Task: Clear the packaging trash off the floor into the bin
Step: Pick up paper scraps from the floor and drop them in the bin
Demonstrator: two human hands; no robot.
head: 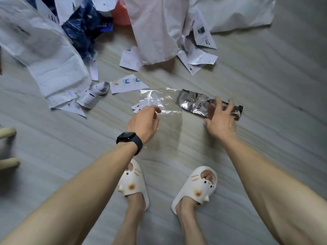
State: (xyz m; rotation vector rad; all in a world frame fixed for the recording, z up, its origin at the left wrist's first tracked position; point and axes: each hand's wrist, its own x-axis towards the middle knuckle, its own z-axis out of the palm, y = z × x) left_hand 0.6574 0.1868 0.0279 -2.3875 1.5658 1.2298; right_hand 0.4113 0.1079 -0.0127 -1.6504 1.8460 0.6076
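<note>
Head view, grey floor: left hand, black watch on its wrist, fingers curled narrow and pinching the near edge of a clear plastic film that lies mid-floor; right hand, fingers spread wide, resting on a crumpled silver foil wrapper just right of the film. Beyond them on the floor: white mailer bag; blue bag; pinkish bag; printed label. Nearest: white slippers on both feet.
</note>
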